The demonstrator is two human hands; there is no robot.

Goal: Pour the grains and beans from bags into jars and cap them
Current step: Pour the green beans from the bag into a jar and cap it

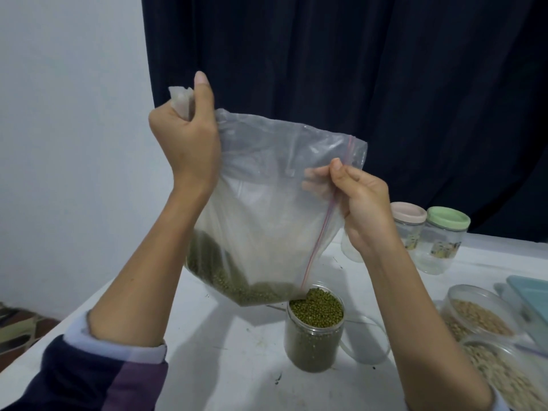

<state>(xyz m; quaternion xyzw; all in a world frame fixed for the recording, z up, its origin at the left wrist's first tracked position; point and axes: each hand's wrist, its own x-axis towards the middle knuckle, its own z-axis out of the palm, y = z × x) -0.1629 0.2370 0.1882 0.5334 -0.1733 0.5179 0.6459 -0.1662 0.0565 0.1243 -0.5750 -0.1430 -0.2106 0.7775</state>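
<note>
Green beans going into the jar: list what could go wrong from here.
1. Overflow: the beans in the open jar are already heaped above its rim, while the bag still holds more; further pouring would likely spill onto the table.
2. Tipping: neither hand steadies the jar. The left hand grips the bag's bunched corner, the right hand pinches its zip edge, and the bag's low corner rests at the jar mouth.

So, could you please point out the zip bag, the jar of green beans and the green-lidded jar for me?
zip bag (267, 203): head view, on its clear empty middle panel.
jar of green beans (314, 336): head view, on its bean-filled side wall.
green-lidded jar (448, 221): head view, on its green lid.
</note>
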